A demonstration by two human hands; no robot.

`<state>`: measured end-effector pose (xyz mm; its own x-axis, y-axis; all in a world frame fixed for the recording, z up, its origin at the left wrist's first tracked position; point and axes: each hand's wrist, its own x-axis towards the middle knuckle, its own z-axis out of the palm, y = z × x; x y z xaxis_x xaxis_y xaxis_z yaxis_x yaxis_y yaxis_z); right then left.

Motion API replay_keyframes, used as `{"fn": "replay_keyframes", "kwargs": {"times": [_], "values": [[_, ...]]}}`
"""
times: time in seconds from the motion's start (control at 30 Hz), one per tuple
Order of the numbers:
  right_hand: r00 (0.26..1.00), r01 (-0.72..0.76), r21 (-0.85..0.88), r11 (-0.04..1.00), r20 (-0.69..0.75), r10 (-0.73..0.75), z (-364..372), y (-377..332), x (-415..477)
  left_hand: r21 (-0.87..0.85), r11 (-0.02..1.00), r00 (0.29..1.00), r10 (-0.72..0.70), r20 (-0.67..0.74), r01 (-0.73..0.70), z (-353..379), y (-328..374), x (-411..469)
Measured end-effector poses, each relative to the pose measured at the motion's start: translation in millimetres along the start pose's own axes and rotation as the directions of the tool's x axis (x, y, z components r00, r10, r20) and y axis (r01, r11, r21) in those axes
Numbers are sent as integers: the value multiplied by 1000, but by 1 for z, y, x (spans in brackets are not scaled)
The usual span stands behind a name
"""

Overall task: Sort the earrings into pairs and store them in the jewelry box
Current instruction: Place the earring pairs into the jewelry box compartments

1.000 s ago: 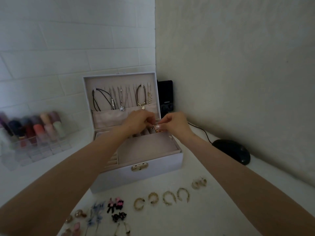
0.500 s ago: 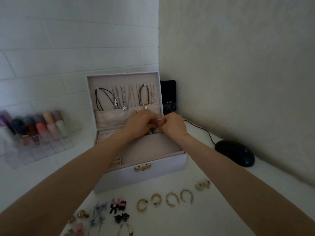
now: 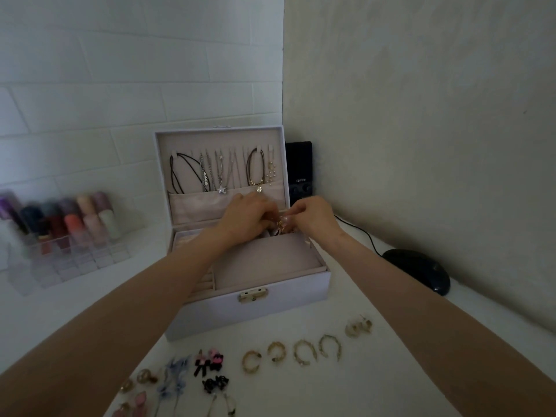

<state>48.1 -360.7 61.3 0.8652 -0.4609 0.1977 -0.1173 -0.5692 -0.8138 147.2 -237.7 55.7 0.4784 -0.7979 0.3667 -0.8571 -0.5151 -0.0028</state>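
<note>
We are in the storing step. Both hands meet over the back compartments of the open jewelry box (image 3: pixel 270 311), which sits on the white table (image 3: pixel 391 371) at twelve o'clock from us; our right hand (image 3: pixel 314 219) pinches a small gold earring (image 3: pixel 281 226) between thumb and fingertips, just above the tray's rear edge; our left hand (image 3: pixel 246 219) reaches in from nine o'clock with fingers curled down toward the same piece, though we cannot tell whether they grip it or only steady it.

We judge that the next move calls for lowering the piece gently into one compartment and releasing it cleanly, then reaching toward six o'clock for another pair; the gold hoops (image 3: pixel 296 353) lie in a row at five o'clock of the box, and the pink and black earrings (image 3: pixel 209 361) cluster at seven o'clock, none of them stored yet.

Much is hidden; the hands cover the compartment they work over, so we cannot see what it holds; the held earring is a blurred glint, and we cannot say whether it is one piece or two; the earrings at the bottom edge are cut off; the bottles (image 3: pixel 75 218) at nine o'clock are smeared.
</note>
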Motion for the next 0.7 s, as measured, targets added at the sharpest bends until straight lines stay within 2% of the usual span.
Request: {"fn": "replay_keyframes", "kwargs": {"times": [0.13, 0.27, 0.37, 0.47, 0.57, 0.7], "values": [[997, -56, 143, 988, 66, 47, -10, -2, -4, 3, 1000, 1000, -6, -14, 6, 1, 1, 1], [998, -27, 157, 987, 63, 17, -30, -5, -18, -49, 999, 999, -12, -37, 10, -2, 3, -3], [998, 9, 107, 994, 68, -16, -48, -1, -31, -178, 984, 995, 0, -102, -18, -11, 15, -14], [982, 5, -27, 1000, 188, 0, -70, 6, -50, -325, 940, 990, 70, -126, -108, -25, 41, -33], [937, 10, -189, 982, 344, 57, -88, 13, -72, -335, 916, 973, 189, -130, -222, -29, 66, -49], [903, 8, -226, 974, 420, 90, -92, 22, -86, -303, 901, 950, 305, -71, -312, -26, 84, -55]]}}
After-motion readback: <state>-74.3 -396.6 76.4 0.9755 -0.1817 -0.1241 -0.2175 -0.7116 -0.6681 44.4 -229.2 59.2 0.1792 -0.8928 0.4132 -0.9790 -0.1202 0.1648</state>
